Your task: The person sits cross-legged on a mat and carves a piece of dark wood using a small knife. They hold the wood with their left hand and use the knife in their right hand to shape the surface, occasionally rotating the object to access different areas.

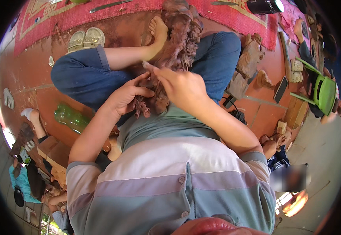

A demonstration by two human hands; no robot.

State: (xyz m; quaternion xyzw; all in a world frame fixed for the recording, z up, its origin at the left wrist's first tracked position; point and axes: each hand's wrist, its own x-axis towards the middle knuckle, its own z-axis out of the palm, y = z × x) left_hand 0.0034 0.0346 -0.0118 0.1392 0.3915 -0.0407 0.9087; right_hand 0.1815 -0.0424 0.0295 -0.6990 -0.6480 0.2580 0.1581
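Note:
A long brown wood carving [180, 37] with deep, knobbly relief rests between my bent legs, its near end against my shirt. My left hand [125, 94] is curled around the near end of the carving, the thumb lying across it. Just above and to the right, my right hand [182, 84] is closed with its fingers pinched together over the carving. A small pale tip [145, 64] sticks out by the right fingertips; too little of it shows to name it.
A red mat [60, 23] spans the far side, with pale slides [94, 37] before it. Rough wood pieces [249, 56], a phone [281, 89] and a green chair [323, 92] are at right. A green plastic bottle [72, 117] lies left. Other people sit around.

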